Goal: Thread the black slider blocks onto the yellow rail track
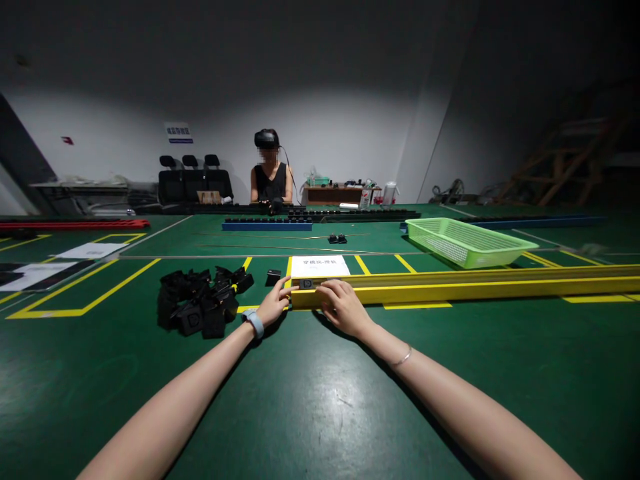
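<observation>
A long yellow rail (475, 290) with a channel lies across the table and runs off to the right. Inside its left end sits a small black module (306, 284) with a pale marked face. My left hand (273, 303), a light-blue watch on its wrist, has fingers apart and reaching to that rail end, beside the module. Bent over the rail just right of the module are the fingers of my right hand (345, 308); their tips are partly hidden. A heap of black modules (200, 303) lies left of my left hand, with a single black module (273, 277) just behind it.
Behind the rail are a white printed sheet (320, 265) and a light-green basket (465, 243). Two small black parts (337, 239) and a blue rail (267, 225) lie farther back. Across the table sits a person (271, 177) in a headset. Yellow tape marks the green table (320, 400).
</observation>
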A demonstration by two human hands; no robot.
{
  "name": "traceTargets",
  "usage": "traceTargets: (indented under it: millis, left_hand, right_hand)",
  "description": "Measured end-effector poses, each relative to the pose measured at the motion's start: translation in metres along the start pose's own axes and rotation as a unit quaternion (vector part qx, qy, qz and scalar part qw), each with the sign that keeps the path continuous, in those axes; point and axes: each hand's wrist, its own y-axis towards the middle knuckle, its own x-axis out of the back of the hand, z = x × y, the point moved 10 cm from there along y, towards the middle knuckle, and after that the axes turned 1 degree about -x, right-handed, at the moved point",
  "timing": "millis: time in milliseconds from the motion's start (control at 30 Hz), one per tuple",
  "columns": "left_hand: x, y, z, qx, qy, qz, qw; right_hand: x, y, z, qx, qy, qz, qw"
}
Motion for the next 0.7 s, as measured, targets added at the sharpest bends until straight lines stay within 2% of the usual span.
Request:
traceTargets:
  millis: [300,533,600,700]
  left_hand:
    - [-0.001,0.004,0.008,-0.026,0.016,0.022,0.999]
    - [0.001,0.005,0.012,-0.039,0.058,0.023,0.997]
    - [0.003,0.004,0.01,-0.04,0.068,0.006,0.997]
    - [0.02,0.002,0.008,-0.038,0.086,-0.077,0.993]
  right_hand:
    - [-0.001,0.003,0.014,0.049,-0.005,0.024,0.999]
    - [-0.003,0.005,0.013,0.046,0.011,0.027,0.999]
    - [-0.004,0.005,0.013,0.046,0.015,0.025,0.998]
    - [-0.003,0.006,0.013,0.047,0.019,0.017,0.999]
